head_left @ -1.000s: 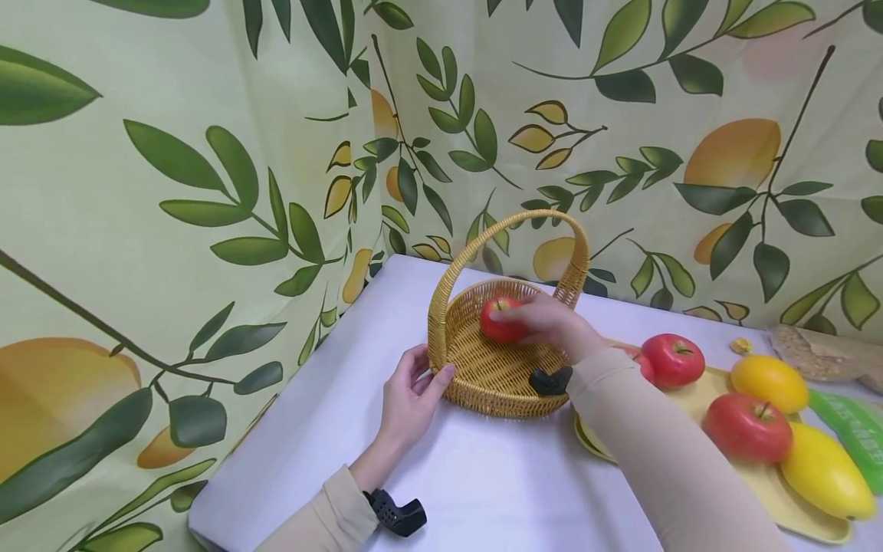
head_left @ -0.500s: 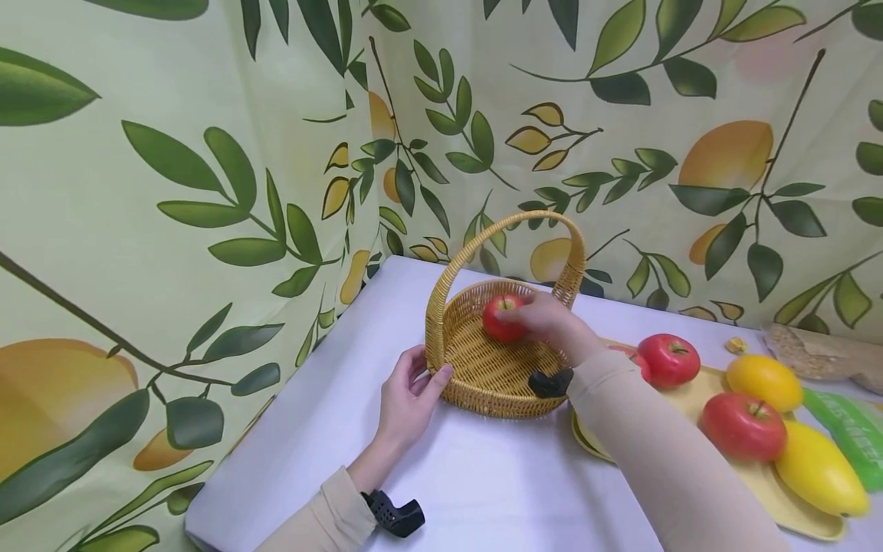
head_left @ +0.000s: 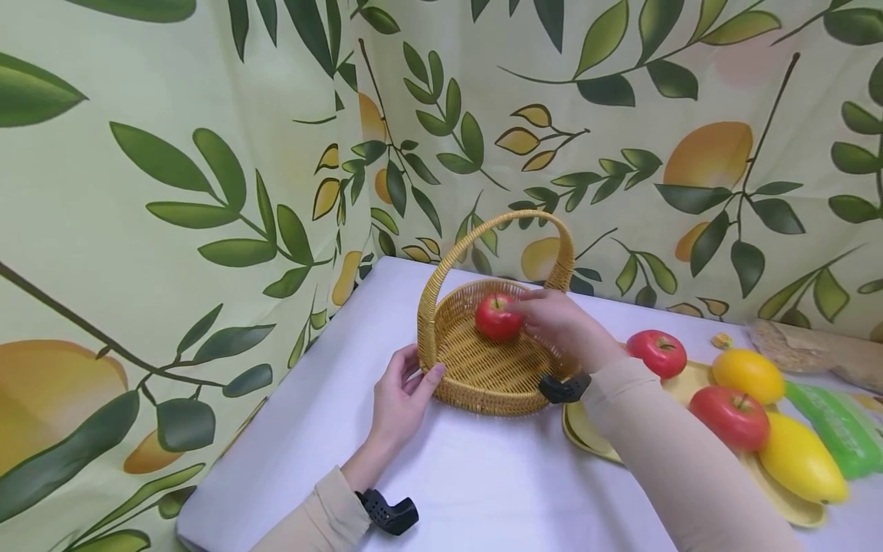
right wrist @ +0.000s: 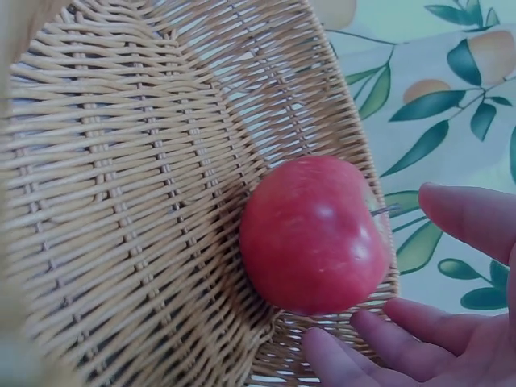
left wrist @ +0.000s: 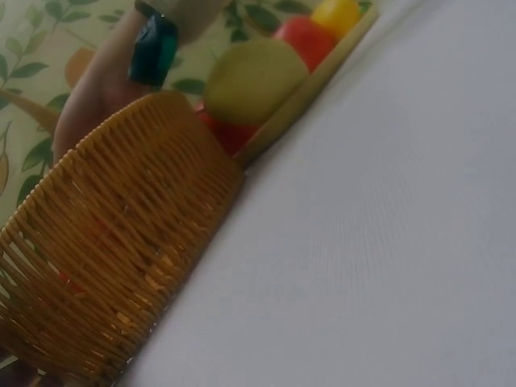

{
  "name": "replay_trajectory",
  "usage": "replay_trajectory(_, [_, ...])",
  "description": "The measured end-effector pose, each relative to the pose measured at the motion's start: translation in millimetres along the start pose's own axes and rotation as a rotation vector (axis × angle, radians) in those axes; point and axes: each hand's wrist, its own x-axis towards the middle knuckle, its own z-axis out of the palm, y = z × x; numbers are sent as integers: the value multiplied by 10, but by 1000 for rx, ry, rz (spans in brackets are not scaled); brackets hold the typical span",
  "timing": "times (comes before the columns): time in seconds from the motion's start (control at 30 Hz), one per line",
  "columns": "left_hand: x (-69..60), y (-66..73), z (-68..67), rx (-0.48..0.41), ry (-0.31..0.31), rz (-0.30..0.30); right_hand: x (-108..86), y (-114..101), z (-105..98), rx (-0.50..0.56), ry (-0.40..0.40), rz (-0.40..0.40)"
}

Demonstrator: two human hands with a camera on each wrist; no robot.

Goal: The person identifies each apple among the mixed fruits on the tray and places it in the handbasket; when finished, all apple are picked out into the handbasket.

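A red apple (head_left: 498, 317) sits inside the round wicker basket (head_left: 483, 400), against its far wall. My left hand (head_left: 400, 400) grips the basket's near left side at the foot of the tall handle, thumb on the outer rim. Just right of the apple is my right hand (head_left: 560, 323); the right wrist view shows its fingers (right wrist: 439, 326) spread and relaxed, with a small gap to the apple (right wrist: 314, 235). The left wrist view shows the basket's woven outside (left wrist: 121, 242), the apple only glimpsed through the weave.
Right of the basket, a yellow tray (head_left: 793, 510) bears red apples (head_left: 731, 418), an orange-yellow fruit (head_left: 748, 376) and a long yellow fruit (head_left: 803, 458). Beyond lie a green packet (head_left: 835, 429) and a brown bag (head_left: 814, 349). Patterned cloth (head_left: 276, 153) backs the white table.
My right hand has let go of the apple and drawn back to the right, leaving it in the basket. My left hand keeps its hold. The whole head view has shifted slightly.
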Motion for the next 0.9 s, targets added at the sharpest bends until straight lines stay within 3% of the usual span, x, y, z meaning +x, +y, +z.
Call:
replay_trajectory(0.53, [-3, 11, 5, -8, -1, 31, -334, -6, -207, -159, -66, -86])
replay_trajectory(0.9, [2, 9, -2, -11, 0, 22, -602, 86, -336, -75, -103, -195])
